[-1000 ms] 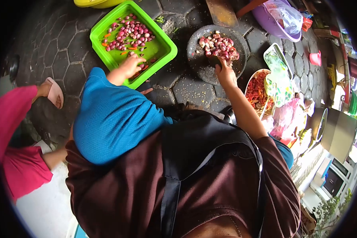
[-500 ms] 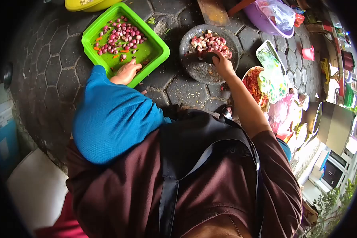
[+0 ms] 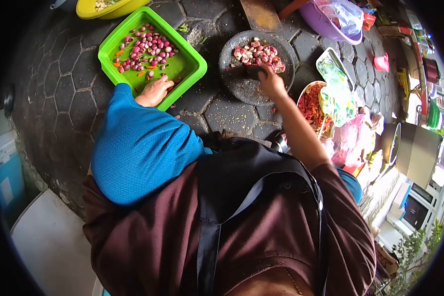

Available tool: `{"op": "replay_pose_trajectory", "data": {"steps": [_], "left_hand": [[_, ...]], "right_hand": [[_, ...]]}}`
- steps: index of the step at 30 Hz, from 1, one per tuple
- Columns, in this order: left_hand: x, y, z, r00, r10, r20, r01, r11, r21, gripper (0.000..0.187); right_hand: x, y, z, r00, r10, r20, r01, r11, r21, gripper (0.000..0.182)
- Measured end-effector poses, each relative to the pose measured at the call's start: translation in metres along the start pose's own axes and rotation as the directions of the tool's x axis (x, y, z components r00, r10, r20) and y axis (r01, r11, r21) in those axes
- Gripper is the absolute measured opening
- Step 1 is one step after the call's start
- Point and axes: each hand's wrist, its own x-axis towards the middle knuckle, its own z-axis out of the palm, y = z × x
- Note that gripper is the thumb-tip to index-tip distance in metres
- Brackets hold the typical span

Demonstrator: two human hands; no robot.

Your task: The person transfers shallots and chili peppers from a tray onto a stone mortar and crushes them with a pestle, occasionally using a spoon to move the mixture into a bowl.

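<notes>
My right hand is closed round a dark stone pestle, tilted low in a wide grey stone mortar. Peeled shallots and pale cloves, some crushed, heap at the mortar's far side. My left hand rests at the near side of a bright green plastic tray, its fingers loosely bent and slightly apart, with nothing visible in them. Small red shallots and a few orange chilies lie scattered in the tray beyond my fingers. My blue-clothed knee hides the left forearm.
A bowl of chopped red chilies stands right of the mortar, beside a plastic bag and a metal tray. Farther off are a purple basin, a wooden board and a yellow basin. Grey paving lies underneath.
The view has shifted slightly, so things sit a little further left. My right hand and the pestle have changed angle slightly in the mortar. My left hand stays in the tray.
</notes>
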Motion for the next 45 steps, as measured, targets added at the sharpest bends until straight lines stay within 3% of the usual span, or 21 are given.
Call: {"op": "replay_pose_trajectory", "data": {"steps": [2, 4, 6, 7, 9, 10, 12, 15, 19, 22, 24, 26, 28, 29, 30, 32, 38, 41, 42, 44, 45], "left_hand": [[-0.002, -0.008, 0.005, 0.999, -0.040, -0.015, 0.038, 0.990, -0.133, 0.020], [0.004, 0.000, -0.006, 0.996, -0.061, -0.063, 0.045, 0.970, -0.240, 0.013], [0.019, 0.021, -0.019, 0.959, -0.098, -0.267, 0.020, 0.959, -0.282, 0.014], [0.033, 0.027, -0.018, 0.935, 0.009, -0.354, -0.119, 0.949, -0.292, 0.015], [0.060, 0.063, -0.030, 0.976, 0.029, -0.214, -0.117, 0.902, -0.416, 0.014], [0.077, 0.080, -0.025, 0.941, 0.140, -0.308, -0.265, 0.871, -0.414, 0.015], [0.103, 0.110, -0.016, 0.956, 0.191, -0.223, -0.271, 0.868, -0.416, 0.016], [0.126, 0.137, 0.001, 0.936, 0.260, -0.236, -0.335, 0.862, -0.381, 0.015], [0.142, 0.140, 0.013, 0.964, 0.175, -0.202, -0.245, 0.879, -0.409, 0.014], [0.131, 0.132, 0.008, 0.970, 0.122, -0.212, -0.211, 0.856, -0.472, 0.012], [0.117, 0.128, 0.006, 0.983, -0.004, -0.186, -0.112, 0.788, -0.606, 0.012], [0.105, 0.124, 0.008, 0.978, -0.027, -0.206, -0.111, 0.769, -0.629, 0.013], [0.092, 0.126, 0.001, 0.998, -0.062, -0.016, 0.033, 0.710, -0.704, 0.012], [0.088, 0.125, 0.002, 0.999, -0.051, -0.013, 0.025, 0.684, -0.729, 0.011], [0.086, 0.125, 0.001, 0.998, -0.055, -0.017, 0.025, 0.684, -0.729, 0.011], [0.081, 0.126, 0.001, 0.999, -0.046, 0.009, 0.037, 0.655, -0.754, 0.012], [0.091, 0.133, 0.005, 0.999, -0.049, -0.021, 0.018, 0.684, -0.729, 0.013], [0.098, 0.131, 0.015, 0.999, -0.049, -0.013, 0.023, 0.678, -0.735, 0.013], [0.099, 0.131, 0.015, 0.999, -0.049, -0.005, 0.030, 0.681, -0.732, 0.013], [0.102, 0.132, 0.018, 0.999, -0.053, -0.001, 0.034, 0.658, -0.752, 0.013], [0.103, 0.132, 0.018, 0.997, -0.059, 0.040, 0.069, 0.655, -0.752, 0.013]], "right_hand": [[-0.011, -0.002, -0.026, 0.998, 0.032, -0.055, -0.024, 0.990, 0.140, 0.038], [-0.022, 0.011, -0.023, 0.995, 0.003, -0.097, 0.013, 0.988, 0.156, 0.038], [-0.030, 0.022, -0.017, 0.987, 0.024, -0.157, 0.002, 0.987, 0.162, 0.039], [-0.033, 0.026, -0.015, 0.991, 0.072, -0.109, -0.055, 0.987, 0.149, 0.039], [-0.039, 0.023, -0.013, 0.991, 0.113, -0.067, -0.102, 0.984, 0.148, 0.039], [-0.040, 0.021, -0.012, 0.988, 0.151, -0.025, -0.146, 0.979, 0.140, 0.039], [-0.041, 0.023, -0.005, 0.989, 0.147, -0.029, -0.143, 0.982, 0.121, 0.038], [-0.042, 0.022, 0.000, 0.992, 0.127, 0.011, -0.128, 0.981, 0.145, 0.038], [-0.044, 0.023, 0.000, 0.996, 0.087, -0.005, -0.086, 0.991, 0.099, 0.039], [-0.044, 0.019, -0.003, 0.991, 0.132, 0.023, -0.134, 0.977, 0.165, 0.040], [-0.047, 0.016, -0.002, 0.996, -0.032, -0.085, 0.045, 0.988, 0.145, 0.040], [-0.049, -0.009, -0.011, 0.993, -0.071, -0.099, 0.085, 0.986, 0.141, 0.040], [-0.049, -0.032, -0.013, 0.976, -0.174, -0.132, 0.178, 0.984, 0.021, 0.041], [-0.045, -0.029, 0.001, 0.977, -0.177, -0.120, 0.168, 0.982, -0.082, 0.044], [-0.041, -0.035, 0.009, 0.992, -0.127, 0.005, 0.124, 0.961, -0.246, 0.047], [-0.040, -0.040, 0.014, 0.982, 0.073, 0.173, -0.013, 0.946, -0.325, 0.044], [0.000, -0.005, 0.003, 0.997, 0.026, 0.071, -0.021, 0.998, -0.065, 0.043], [-0.020, -0.022, -0.007, 0.997, -0.057, -0.048, 0.049, 0.988, -0.147, 0.045], [-0.023, -0.026, 0.002, 0.998, -0.052, -0.038, 0.046, 0.988, -0.148, 0.045], [-0.025, -0.031, 0.019, 0.994, 0.012, 0.107, 0.025, 0.942, -0.334, 0.046], [-0.026, -0.027, 0.024, 1.000, -0.014, 0.026, 0.022, 0.940, -0.339, 0.046]]}}
